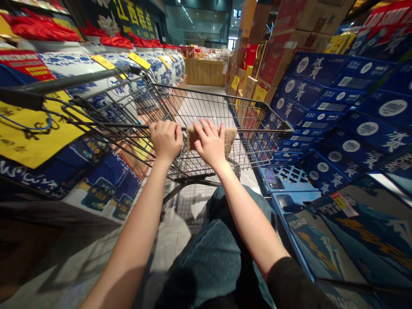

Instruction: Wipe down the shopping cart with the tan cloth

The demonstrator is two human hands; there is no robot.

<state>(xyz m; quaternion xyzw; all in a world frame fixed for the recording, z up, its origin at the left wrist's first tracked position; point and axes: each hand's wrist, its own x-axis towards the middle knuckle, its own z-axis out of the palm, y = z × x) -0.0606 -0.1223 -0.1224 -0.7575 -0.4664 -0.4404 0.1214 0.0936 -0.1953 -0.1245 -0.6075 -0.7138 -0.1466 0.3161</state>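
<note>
A dark wire shopping cart (206,105) fills the middle of the head view, with a thin bar along its near side. My left hand (166,139) is wrapped round this bar, its fingers curled closed. To its right, a brown, rough-textured cloth (230,139) hangs over the same bar. My right hand (210,140) lies on the cloth with its fingers spread and extended forward. The part of the cloth under my palm is hidden. No goods can be made out in the cart's basket.
Large blue-and-white jars (124,83) with red cloth tops line the left side. Stacked blue boxes (301,88) and blue pallets (291,180) border the right. A pale tiled aisle leads to a wooden counter (206,73). A yellow sign (35,137) hangs at the near left.
</note>
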